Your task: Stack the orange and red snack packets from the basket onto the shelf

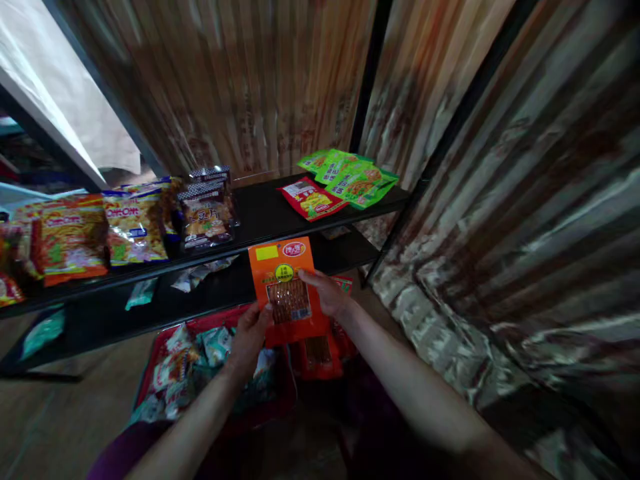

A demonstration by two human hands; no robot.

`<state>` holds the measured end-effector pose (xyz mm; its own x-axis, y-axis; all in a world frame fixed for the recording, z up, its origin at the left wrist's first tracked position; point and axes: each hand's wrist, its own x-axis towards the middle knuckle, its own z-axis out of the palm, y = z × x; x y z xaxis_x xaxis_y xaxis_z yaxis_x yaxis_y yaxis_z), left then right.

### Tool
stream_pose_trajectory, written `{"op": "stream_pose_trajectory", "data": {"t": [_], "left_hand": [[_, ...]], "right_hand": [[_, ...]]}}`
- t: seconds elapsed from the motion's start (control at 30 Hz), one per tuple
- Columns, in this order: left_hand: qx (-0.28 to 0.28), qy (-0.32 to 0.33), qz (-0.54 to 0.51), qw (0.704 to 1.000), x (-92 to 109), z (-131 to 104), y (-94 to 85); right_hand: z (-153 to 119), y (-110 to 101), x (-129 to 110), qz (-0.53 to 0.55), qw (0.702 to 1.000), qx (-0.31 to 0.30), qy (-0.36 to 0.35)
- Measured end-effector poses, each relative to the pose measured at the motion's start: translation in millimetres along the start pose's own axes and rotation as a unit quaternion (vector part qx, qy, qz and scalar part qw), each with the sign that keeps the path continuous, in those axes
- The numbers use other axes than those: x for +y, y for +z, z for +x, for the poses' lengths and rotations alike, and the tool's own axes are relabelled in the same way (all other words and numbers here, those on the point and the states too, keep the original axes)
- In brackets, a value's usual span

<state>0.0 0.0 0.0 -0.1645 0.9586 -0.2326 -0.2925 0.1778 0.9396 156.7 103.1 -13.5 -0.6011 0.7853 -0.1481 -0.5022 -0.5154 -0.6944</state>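
Note:
An orange snack packet (286, 291) with a yellow label and a clear window is held upright between both hands, in front of the shelf edge. My left hand (251, 333) grips its lower left edge. My right hand (326, 293) is closed on its right side, with a finger over the front. Just below it, more orange packets (317, 353) lie low down, partly covered by the held one. Left of them stands a red basket (291, 383) of small white and teal packets.
The black shelf (260, 210) carries orange noodle packets (73, 237), yellow packets (134, 225), brown packets (206, 212), a red packet (313, 199) and several green packets (357, 180). A lower shelf (195, 303) holds small packets. Wrinkled sheeting (500, 200) hangs at the right.

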Motion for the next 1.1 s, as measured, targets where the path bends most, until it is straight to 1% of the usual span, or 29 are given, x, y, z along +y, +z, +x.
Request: {"op": "stream_pose_trajectory", "data": {"t": [0.13, 0.23, 0.33, 0.43, 0.57, 0.7, 0.83, 0.9, 1.03, 1.1], "left_hand": [[-0.008, -0.008, -0.036, 0.999, -4.7, 15.2, -2.9], [-0.022, -0.029, -0.088, 0.995, -9.0, 23.8, -2.4], [0.001, -0.057, -0.125, 0.991, -8.0, 30.3, -2.2], [0.026, -0.058, -0.153, 0.986, -1.7, 36.3, -4.5], [0.022, -0.046, -0.179, 0.982, 3.8, 39.6, -8.0], [0.030, -0.053, -0.180, 0.982, 2.0, 39.4, -9.0], [0.046, -0.059, -0.199, 0.977, 0.7, 44.2, -8.4], [0.033, -0.063, -0.205, 0.976, 1.6, 46.5, -8.3], [-0.034, -0.062, -0.191, 0.979, 3.1, 45.9, -8.1], [-0.052, -0.061, -0.176, 0.981, 2.6, 44.1, -7.0]], "right_hand": [[4.2, -1.8, 3.0, 0.013, 0.999, -0.002, 0.029], [4.2, -4.1, 1.4, 0.012, 0.999, 0.012, 0.038], [4.6, -4.0, -0.6, -0.012, 0.999, 0.026, 0.016], [7.5, -0.8, 1.2, -0.035, 0.999, 0.022, -0.016], [11.2, 3.5, 8.3, -0.045, 0.998, 0.028, -0.041], [11.9, 3.8, 12.3, -0.044, 0.997, 0.037, -0.058], [12.2, 1.2, 9.9, -0.044, 0.996, 0.043, -0.060], [12.7, -0.5, 7.1, -0.043, 0.996, 0.046, -0.061], [13.2, -4.0, 1.2, -0.032, 0.996, 0.053, -0.071], [13.2, -5.8, -1.0, -0.031, 0.995, 0.058, -0.077]]}}
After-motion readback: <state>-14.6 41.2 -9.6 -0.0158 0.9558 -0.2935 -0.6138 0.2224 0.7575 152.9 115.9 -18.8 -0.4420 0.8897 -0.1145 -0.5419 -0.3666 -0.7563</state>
